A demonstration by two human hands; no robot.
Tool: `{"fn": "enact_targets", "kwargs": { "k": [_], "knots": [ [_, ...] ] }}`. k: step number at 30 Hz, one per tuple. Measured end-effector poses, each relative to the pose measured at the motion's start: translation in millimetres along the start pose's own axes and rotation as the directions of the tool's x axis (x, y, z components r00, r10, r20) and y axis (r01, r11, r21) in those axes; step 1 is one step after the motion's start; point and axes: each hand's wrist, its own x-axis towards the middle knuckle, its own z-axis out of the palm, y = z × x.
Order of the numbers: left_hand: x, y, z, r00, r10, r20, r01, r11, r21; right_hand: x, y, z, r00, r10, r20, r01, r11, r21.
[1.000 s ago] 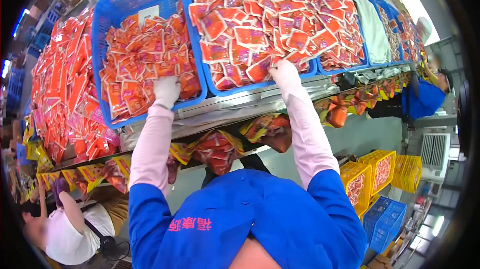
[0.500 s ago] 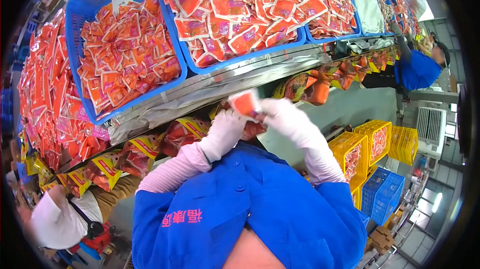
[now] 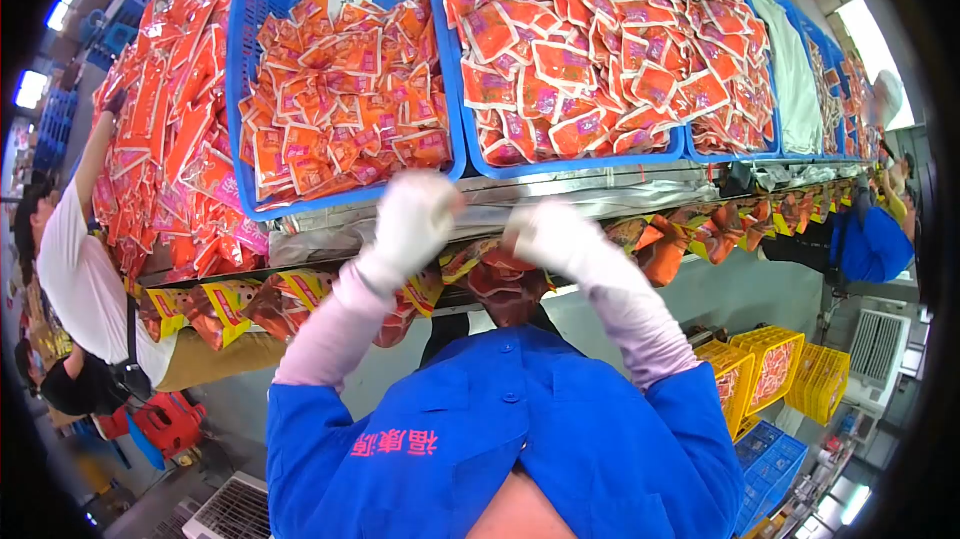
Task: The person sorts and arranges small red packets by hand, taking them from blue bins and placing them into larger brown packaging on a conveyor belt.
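The left grip and right grip, white-gloved, are motion-blurred; I cannot tell whether either is spread or pinching anything. The work looks midway between taking sachets and filling bags; another pick would call for a forward reach and light pinch. Just below the right grip hangs a glossy plastic bag. Beyond both grips, flat, pale-edged sachets heap in blue crates of rigid plastic.
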Motion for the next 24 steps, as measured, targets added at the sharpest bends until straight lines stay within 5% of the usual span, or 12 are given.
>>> {"fn": "enact_targets", "kwargs": {
  "k": [1, 2, 3, 5, 8, 11, 13, 15, 18, 19, 21, 24],
  "knots": [
    [19, -31, 3, 0.991, -0.105, -0.080, 0.113, 0.989, 0.096, 12, 8, -20, 0.948, 0.153, -0.279, -0.131, 0.987, 0.094],
    [33, -69, 18, 0.991, -0.122, -0.062, 0.133, 0.964, 0.228, 35, 19, -35, 0.883, 0.291, -0.369, -0.293, 0.955, 0.052],
    [47, -100, 38, 0.989, -0.135, -0.053, 0.145, 0.924, 0.355, 59, 41, -40, 0.877, 0.296, -0.378, -0.325, 0.945, -0.015],
    [74, -118, 57, 0.834, -0.418, 0.360, 0.211, 0.845, 0.491, 114, 81, -10, 0.832, 0.376, -0.408, -0.467, 0.872, -0.148],
    [81, -151, 82, 0.807, -0.473, 0.353, 0.269, 0.827, 0.495, 131, 95, 6, 0.778, 0.402, -0.482, -0.534, 0.828, -0.171],
    [58, -139, 54, 0.872, -0.445, 0.203, 0.361, 0.866, 0.346, 81, 85, -30, 0.802, 0.325, -0.502, -0.327, 0.941, 0.087],
    [50, -101, 14, 0.913, -0.407, 0.014, 0.403, 0.908, 0.119, 36, 83, -52, 0.775, 0.324, -0.542, -0.056, 0.890, 0.452],
    [47, -40, -16, 0.899, -0.370, 0.236, 0.432, 0.840, -0.328, -27, 79, -74, 0.769, 0.335, -0.544, 0.058, 0.811, 0.582],
    [19, 89, 19, 0.981, 0.005, 0.194, 0.145, 0.646, -0.749, -101, 61, -80, 0.755, 0.446, -0.481, 0.074, 0.671, 0.738],
    [18, 102, 40, 0.939, 0.344, 0.014, -0.239, 0.679, -0.694, -116, 61, -73, 0.745, 0.454, -0.489, 0.041, 0.700, 0.713],
    [7, 140, 93, 0.826, 0.560, 0.071, -0.495, 0.778, -0.387, -139, 43, -62, 0.747, 0.533, -0.397, -0.111, 0.689, 0.716],
    [-6, 132, 136, 0.870, 0.400, 0.287, -0.382, 0.916, -0.118, -143, 35, -28, 0.903, 0.345, -0.257, -0.272, 0.920, 0.282]
  ]
}}
